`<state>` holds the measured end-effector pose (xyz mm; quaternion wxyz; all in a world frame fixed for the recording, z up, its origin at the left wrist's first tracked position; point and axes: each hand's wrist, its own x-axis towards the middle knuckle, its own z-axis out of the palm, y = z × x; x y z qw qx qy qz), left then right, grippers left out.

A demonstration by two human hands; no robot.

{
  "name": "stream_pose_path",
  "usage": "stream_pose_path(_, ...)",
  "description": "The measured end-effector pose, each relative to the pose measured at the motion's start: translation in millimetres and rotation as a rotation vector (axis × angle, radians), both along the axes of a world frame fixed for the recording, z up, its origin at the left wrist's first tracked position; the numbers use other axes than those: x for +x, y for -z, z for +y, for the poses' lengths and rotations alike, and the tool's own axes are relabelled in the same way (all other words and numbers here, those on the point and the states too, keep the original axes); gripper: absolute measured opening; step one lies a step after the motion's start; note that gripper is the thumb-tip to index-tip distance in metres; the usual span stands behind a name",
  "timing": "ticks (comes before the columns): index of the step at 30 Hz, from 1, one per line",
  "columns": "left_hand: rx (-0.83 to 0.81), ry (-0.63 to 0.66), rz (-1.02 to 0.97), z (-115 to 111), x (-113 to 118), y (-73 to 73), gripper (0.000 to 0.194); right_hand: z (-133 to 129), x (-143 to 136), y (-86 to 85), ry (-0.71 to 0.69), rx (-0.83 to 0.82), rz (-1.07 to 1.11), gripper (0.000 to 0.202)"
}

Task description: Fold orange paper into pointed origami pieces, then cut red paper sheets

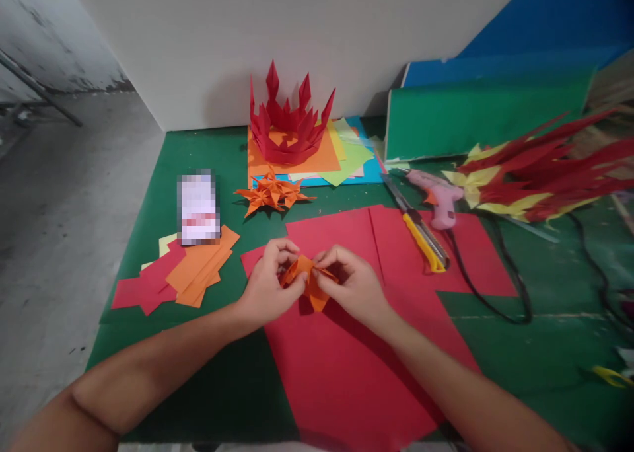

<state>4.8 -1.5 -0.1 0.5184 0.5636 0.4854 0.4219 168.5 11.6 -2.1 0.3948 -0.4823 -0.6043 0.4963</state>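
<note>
An orange folded paper piece (317, 295) is held between both hands above the red sheets (347, 373). My left hand (270, 283) pinches its left side, thumb on the near face. On its right side, the thumb and fingers of my right hand (351, 283) are closed on the paper. Several orange folded paper stars (273, 193) lie beyond the hands. Behind them a red folded paper crown (290, 141) stands on stacked coloured sheets (354, 164). Orange strips (203, 263) and red strips (151, 287) lie to the left.
A blurred-out phone-like object (198, 207) lies at the left. Right of the hands are a yellow cutter (421, 237), a pink glue gun (438, 197) with a black cord, and a red and yellow paper piece (539, 168). A green board (485, 121) stands behind the green table (222, 386).
</note>
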Motion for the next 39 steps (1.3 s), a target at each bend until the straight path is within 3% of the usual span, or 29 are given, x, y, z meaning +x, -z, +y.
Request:
stream_pose_path(14, 0.013, -0.006, -0.003, -1.1, 0.2, 1.0, 0.028, -1.3, 0.8, 2.6, -0.027, -0.012, -0.003, 0.01)
stream_pose_path(23, 0.009, 0.001, 0.026, -1.9, -0.2, 2.1, 0.029, -4.2, -1.4, 4.5, 0.006, -0.017, -0.01, 0.028)
stream_pose_path(32, -0.006, -0.01, 0.065, -3.5, -0.9, 0.7, 0.03, -1.9, -1.1, 8.1, 0.04, 0.066, -0.078, 0.023)
stream_pose_path(39, 0.125, -0.002, 0.058, -1.4, -3.1, 3.2, 0.024, -0.5, 0.7, 5.0, 0.028, 0.134, -0.084, 0.017)
